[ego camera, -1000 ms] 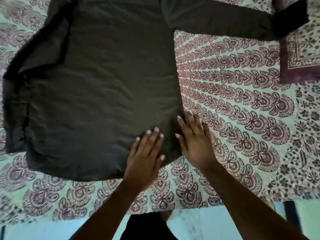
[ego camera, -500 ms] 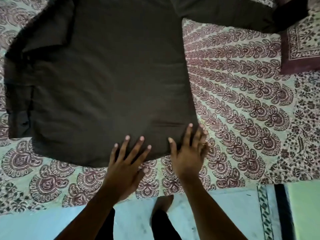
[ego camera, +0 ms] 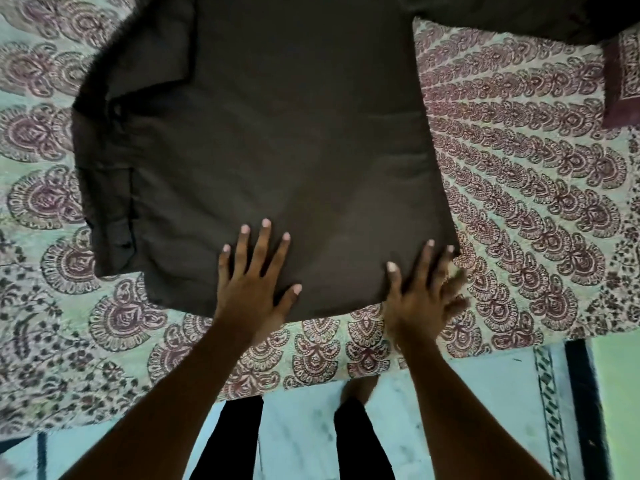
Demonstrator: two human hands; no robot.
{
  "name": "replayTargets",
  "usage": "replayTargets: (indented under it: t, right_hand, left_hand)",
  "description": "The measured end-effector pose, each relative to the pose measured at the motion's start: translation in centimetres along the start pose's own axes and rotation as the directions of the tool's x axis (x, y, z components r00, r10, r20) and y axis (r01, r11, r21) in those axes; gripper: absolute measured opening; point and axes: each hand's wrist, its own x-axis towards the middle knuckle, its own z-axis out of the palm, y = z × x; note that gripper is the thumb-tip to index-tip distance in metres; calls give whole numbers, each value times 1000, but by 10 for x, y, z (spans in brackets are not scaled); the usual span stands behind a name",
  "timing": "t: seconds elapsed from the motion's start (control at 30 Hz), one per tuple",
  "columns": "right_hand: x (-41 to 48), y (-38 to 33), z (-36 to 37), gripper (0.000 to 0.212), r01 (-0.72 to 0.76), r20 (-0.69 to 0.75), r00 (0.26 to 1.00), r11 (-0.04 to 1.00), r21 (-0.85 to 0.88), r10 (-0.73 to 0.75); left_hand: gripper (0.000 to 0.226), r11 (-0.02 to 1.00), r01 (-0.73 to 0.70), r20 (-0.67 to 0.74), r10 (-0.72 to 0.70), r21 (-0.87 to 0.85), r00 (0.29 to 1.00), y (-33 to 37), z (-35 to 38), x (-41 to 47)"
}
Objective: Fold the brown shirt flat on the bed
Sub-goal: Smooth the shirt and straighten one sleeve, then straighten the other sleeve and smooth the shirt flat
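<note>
The brown shirt [ego camera: 277, 140] lies spread out, back side up, across the patterned bedsheet [ego camera: 519, 202]. One sleeve is folded in along its left side, and the other sleeve [ego camera: 502, 15] stretches to the upper right. My left hand [ego camera: 254, 278] lies flat with fingers spread on the shirt's near hem. My right hand [ego camera: 420, 296] presses flat on the shirt's near right corner, its outer fingers blurred over the sheet.
A maroon-bordered pillow [ego camera: 623, 74] sits at the right edge, under the end of the outstretched sleeve. The bed's near edge [ego camera: 311, 386] runs just below my hands, with a pale tiled floor [ego camera: 298, 438] and my legs beneath.
Both hands have slid outward and apart along the shirt's near hem, left hand farther onto the cloth, right hand to the corner. The view has shifted so the shirt sits lower and closer.
</note>
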Motion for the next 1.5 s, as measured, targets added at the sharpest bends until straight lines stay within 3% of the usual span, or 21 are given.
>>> replayTargets:
  t: [0.07,0.1,0.2,0.23,0.3,0.37,0.4,0.47,0.53,0.67,0.73,0.83,0.87,0.9,1.0,1.07,1.13,1.27,1.33,1.4,1.5]
  right_hand:
    - [6,-9,-5,87,-123,-46,991,991,43,125]
    - [11,-16,-7,87,-78,-69,994,996,46,81]
    - [26,-41,-8,78,323,-20,946,946,-24,-323]
    - [30,-45,-5,77,327,4,945,944,-34,-327]
    - [36,-49,1,83,48,-6,999,999,25,-48]
    - [37,-63,1,96,-231,-10,972,962,143,235]
    - [32,-74,-1,99,-216,-30,975,967,136,222]
    - [16,-101,-4,94,98,-97,991,995,20,-96]
    - [-2,-134,0,86,439,-39,896,896,-66,-442]
    - [-51,-196,36,81,687,148,726,716,-125,-672]
    - [-76,-211,50,76,830,200,558,543,-130,-805]
    - [-90,-214,53,65,975,264,216,192,-115,-940]
    - [-87,-218,51,63,982,270,174,146,-118,-947]
    - [-83,-224,51,62,974,256,215,187,-130,-942]
    - [-61,-255,47,72,790,140,610,585,-183,-780]
    - [-57,-274,48,82,686,141,726,692,-225,-673]
    - [-68,-282,55,88,757,196,650,605,-245,-734]
    - [-92,-262,60,80,967,302,220,168,-190,-928]
    - [-85,-259,52,73,984,292,133,91,-155,-947]
    - [-63,-272,44,71,969,211,235,212,-129,-949]
    - [-13,-314,41,74,828,49,557,549,-117,-829]
  left_hand:
    - [85,1000,-5,9,5,-22,1000,1,0,-6]
    - [83,999,-5,10,5,-36,1000,1,-2,-7]
    - [73,998,-9,-9,9,-65,1000,-10,-10,-4]
    - [71,999,4,-18,-5,-52,1000,-18,-12,-4]
    - [70,998,56,-43,-57,-35,997,-37,-14,-5]
    - [69,991,125,-74,-129,-48,989,-59,-16,-9]
    - [68,988,147,-82,-151,-47,985,-71,-17,-13]
    - [68,986,167,-96,-168,-26,981,-95,-18,-23]
    - [69,986,164,-108,-164,-12,980,-119,-19,-35]
    - [69,997,70,-77,-73,-39,994,-150,-12,-67]
    - [68,997,15,-70,-20,-70,997,-157,-9,-85]
    - [60,984,17,-111,-37,-175,993,-164,-12,-102]
    - [56,976,28,-132,-57,-217,990,-166,-14,-102]
    - [52,964,38,-153,-81,-263,985,-167,-18,-100]
    - [42,931,113,-230,-202,-348,952,-174,-38,-71]
    - [41,914,182,-230,-277,-361,933,-183,-52,-44]
    - [43,913,213,-215,-300,-349,929,-193,-62,-19]
    - [49,934,167,-203,-238,-315,950,-206,-75,23]
    - [50,957,117,-230,-181,-264,956,-210,-81,42]
    - [48,971,93,-258,-150,-222,954,-217,-86,64]
    - [42,939,193,-248,-266,-285,932,-224,-95,99]
